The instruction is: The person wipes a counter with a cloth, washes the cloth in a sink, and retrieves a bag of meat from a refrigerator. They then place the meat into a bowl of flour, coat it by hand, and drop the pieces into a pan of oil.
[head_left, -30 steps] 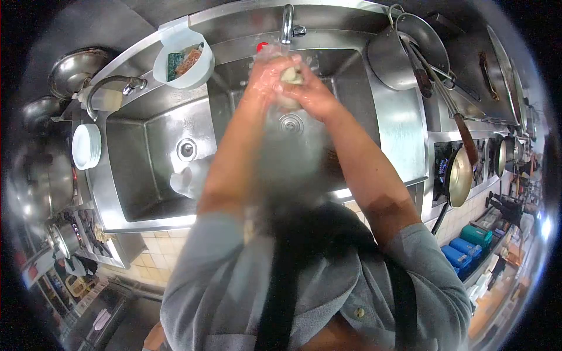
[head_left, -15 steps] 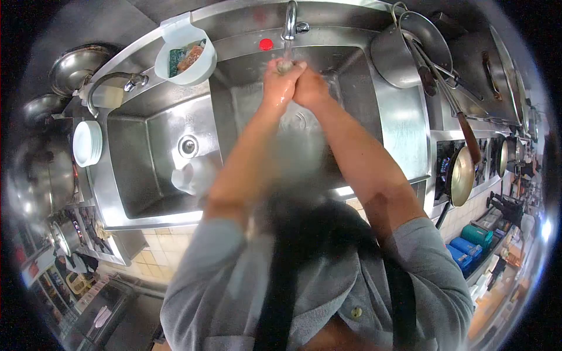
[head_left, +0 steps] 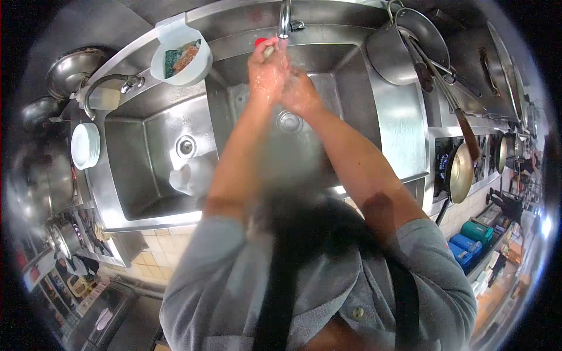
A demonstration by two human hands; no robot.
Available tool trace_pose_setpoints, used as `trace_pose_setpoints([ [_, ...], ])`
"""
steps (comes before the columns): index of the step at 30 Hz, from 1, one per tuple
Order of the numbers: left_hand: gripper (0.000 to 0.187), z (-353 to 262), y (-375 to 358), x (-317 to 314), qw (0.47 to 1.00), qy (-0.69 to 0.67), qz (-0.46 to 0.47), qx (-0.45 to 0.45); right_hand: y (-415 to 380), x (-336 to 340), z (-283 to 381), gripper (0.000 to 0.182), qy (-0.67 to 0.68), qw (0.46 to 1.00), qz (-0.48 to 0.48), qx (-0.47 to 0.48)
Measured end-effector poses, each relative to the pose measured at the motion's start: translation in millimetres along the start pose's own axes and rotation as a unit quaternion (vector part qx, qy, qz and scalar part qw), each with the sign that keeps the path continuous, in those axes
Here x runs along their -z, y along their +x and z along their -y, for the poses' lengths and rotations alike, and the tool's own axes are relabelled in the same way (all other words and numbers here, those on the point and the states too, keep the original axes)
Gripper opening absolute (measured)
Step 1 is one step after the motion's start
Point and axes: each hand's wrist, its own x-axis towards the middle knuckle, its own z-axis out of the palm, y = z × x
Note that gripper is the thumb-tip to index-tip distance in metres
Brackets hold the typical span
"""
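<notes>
Under the running faucet, my two wet hands meet over the right sink basin. My left hand is closed around a small pale roundish thing, whose kind I cannot make out; only its end shows near the thumb. My right hand presses against the side of my left hand, its fingers partly hidden and blurred by water. Just behind my left fingertips, a red cap on the sink's back ledge is partly covered.
A white container with scrubbing pads hangs at the back left. In the left basin lies a white translucent jug. White plates are stacked at left. A large pot with long-handled utensils stands right, near a pan.
My hands have shifted left and slightly toward me. The pale thing, earlier between both hands beneath the stream, now sits in my left hand, left of the water.
</notes>
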Motion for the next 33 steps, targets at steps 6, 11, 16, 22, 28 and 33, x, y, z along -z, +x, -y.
trace_pose_setpoints([
  [6, 0.024, -9.3, -1.9, 8.3, 0.904, 0.355, 0.164, 0.173, -15.8, 1.5, -1.4, 0.042, -0.232, 0.952, 0.157, -0.127],
  [11, 0.032, -17.3, 2.9, 12.5, 0.831, 0.438, 0.236, 0.247, -9.2, 7.7, -19.6, 0.048, -0.246, 0.947, 0.207, 0.012],
  [16, 0.024, -37.4, 3.5, 35.3, 0.963, 0.237, 0.051, 0.116, 8.6, 39.7, -30.7, 0.037, 0.219, 0.955, 0.119, -0.162],
  [22, 0.031, -25.8, -11.4, 67.6, 0.963, 0.233, 0.085, 0.104, 22.7, 42.6, -5.0, 0.029, -0.015, 0.999, -0.028, 0.003],
  [28, 0.036, -25.1, -21.2, 73.2, 0.955, 0.225, 0.180, 0.069, 21.8, 41.7, 41.9, 0.031, -0.035, 0.998, 0.044, -0.006],
  [33, 0.029, -39.2, -24.4, 45.7, 0.949, 0.247, 0.190, 0.036, 30.5, 46.8, 34.8, 0.032, 0.005, 0.995, 0.094, 0.034],
])
